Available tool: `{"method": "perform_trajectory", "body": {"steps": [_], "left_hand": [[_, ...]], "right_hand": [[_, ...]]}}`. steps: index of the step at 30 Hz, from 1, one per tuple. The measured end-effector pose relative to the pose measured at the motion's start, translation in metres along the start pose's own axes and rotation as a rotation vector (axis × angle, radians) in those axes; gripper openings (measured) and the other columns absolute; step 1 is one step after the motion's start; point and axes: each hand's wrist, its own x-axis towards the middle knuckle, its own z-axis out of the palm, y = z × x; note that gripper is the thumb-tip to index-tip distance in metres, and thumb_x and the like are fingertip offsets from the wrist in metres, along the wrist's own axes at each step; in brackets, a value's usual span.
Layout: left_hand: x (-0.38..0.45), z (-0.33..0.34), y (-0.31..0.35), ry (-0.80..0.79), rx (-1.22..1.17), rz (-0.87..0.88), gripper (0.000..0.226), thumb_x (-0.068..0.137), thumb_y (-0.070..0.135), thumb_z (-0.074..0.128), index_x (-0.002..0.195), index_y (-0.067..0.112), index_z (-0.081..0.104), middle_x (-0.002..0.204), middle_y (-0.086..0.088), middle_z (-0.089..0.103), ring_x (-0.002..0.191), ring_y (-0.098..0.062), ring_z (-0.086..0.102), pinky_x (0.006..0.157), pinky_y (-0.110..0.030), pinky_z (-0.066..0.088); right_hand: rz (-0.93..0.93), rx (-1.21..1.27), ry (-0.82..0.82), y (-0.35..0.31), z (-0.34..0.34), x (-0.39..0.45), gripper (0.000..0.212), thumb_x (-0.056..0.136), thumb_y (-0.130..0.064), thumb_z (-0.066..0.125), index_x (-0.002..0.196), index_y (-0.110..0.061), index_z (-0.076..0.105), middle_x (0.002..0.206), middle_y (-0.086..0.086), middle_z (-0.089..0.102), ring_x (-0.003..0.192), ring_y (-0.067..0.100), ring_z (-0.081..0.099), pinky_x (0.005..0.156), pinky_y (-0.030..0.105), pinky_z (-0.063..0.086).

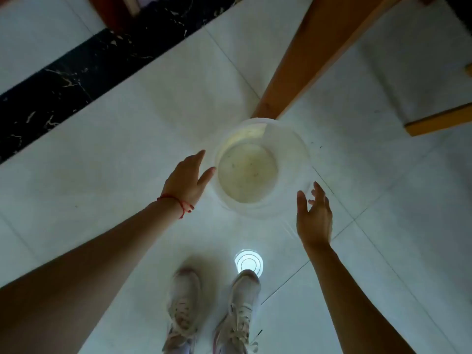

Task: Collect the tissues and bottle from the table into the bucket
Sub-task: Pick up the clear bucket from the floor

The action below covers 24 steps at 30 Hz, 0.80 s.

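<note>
A pale translucent bucket (263, 167) is seen from above on the tiled floor (127, 149), nothing visible inside. The left hand (187, 178) and right hand (315, 213), fingers spread and holding nothing, are placed at opposite sides; the rim is best gripped evenly on both sides

- bucket (293, 149): translucent whitish plastic, smooth, speckled bottom
- floor (127, 154): glossy pale tiles, with a black veined stone strip (63, 83)
- bench leg (314, 52): smooth orange-brown wood
- shoes (184, 310): pale, laced
- wrist cord (178, 204): red thread
</note>
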Motion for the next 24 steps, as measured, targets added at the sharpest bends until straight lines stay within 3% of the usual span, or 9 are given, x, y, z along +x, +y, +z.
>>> {"method": "perform_trajectory", "body": {"steps": [5, 11, 13, 15, 18, 21, 24], "left_hand": [[0.024, 0.015, -0.001, 0.091, -0.199, -0.082, 0.053, 0.092, 0.035, 0.041, 0.137, 0.007, 0.034, 0.138, -0.017, 0.047, 0.126, -0.031, 0.046, 0.107, -0.037, 0.032], [0.042, 0.028, 0.005, 0.196, -0.253, -0.113, 0.045, 0.093, 0.032, 0.041, 0.128, 0.004, 0.047, 0.126, -0.018, 0.059, 0.115, -0.030, 0.055, 0.089, -0.021, 0.033], [0.047, 0.031, 0.006, 0.243, -0.217, -0.087, 0.042, 0.093, 0.032, 0.041, 0.118, 0.001, 0.055, 0.117, -0.020, 0.063, 0.108, -0.031, 0.058, 0.080, -0.022, 0.032], [0.050, 0.032, 0.007, 0.274, -0.170, -0.037, 0.041, 0.093, 0.033, 0.041, 0.094, -0.003, 0.061, 0.094, -0.022, 0.067, 0.089, -0.031, 0.058, 0.064, -0.024, 0.027], [0.050, 0.031, 0.009, 0.289, -0.125, -0.088, 0.043, 0.094, 0.029, 0.040, 0.057, 0.007, 0.041, 0.054, -0.007, 0.043, 0.070, -0.029, 0.043, 0.056, -0.027, 0.015], [0.041, 0.027, 0.010, 0.288, -0.135, -0.125, 0.049, 0.093, 0.028, 0.041, 0.048, 0.014, 0.029, 0.048, -0.001, 0.032, 0.064, -0.026, 0.038, 0.055, -0.032, 0.015], [0.026, 0.024, 0.007, 0.300, -0.184, -0.100, 0.047, 0.093, 0.029, 0.043, 0.056, 0.000, 0.049, 0.056, -0.012, 0.046, 0.065, -0.027, 0.042, 0.055, -0.030, 0.017]], "right_hand": [[0.014, 0.148, 0.103, 0.012, 0.021, 0.014, 0.044, 0.096, -0.030, 0.038, 0.136, -0.011, 0.037, 0.129, 0.017, 0.056, 0.109, 0.034, 0.058, 0.091, 0.043, 0.046], [0.043, 0.307, 0.151, 0.025, 0.037, 0.031, 0.041, 0.096, -0.032, 0.037, 0.133, -0.014, 0.042, 0.115, 0.016, 0.065, 0.095, 0.032, 0.065, 0.082, 0.030, 0.048], [0.032, 0.311, 0.184, 0.027, 0.038, 0.035, 0.040, 0.096, -0.031, 0.037, 0.131, -0.014, 0.045, 0.109, 0.014, 0.067, 0.092, 0.032, 0.066, 0.081, 0.031, 0.049], [0.007, 0.309, 0.209, 0.029, 0.037, 0.038, 0.039, 0.095, -0.034, 0.038, 0.126, -0.013, 0.051, 0.108, 0.015, 0.068, 0.094, 0.032, 0.065, 0.084, 0.036, 0.051], [-0.008, 0.273, 0.220, 0.030, 0.035, 0.041, 0.038, 0.094, -0.031, 0.039, 0.123, -0.013, 0.054, 0.108, 0.017, 0.067, 0.100, 0.030, 0.061, 0.089, 0.038, 0.050], [-0.035, 0.217, 0.225, 0.032, 0.032, 0.038, 0.035, 0.096, -0.026, 0.039, 0.124, -0.011, 0.053, 0.106, 0.017, 0.066, 0.097, 0.029, 0.060, 0.084, 0.030, 0.045], [-0.058, 0.234, 0.252, 0.026, 0.024, 0.025, 0.047, 0.091, -0.037, 0.035, 0.123, -0.010, 0.055, 0.105, 0.018, 0.065, 0.094, 0.026, 0.059, 0.081, 0.026, 0.041]]}}
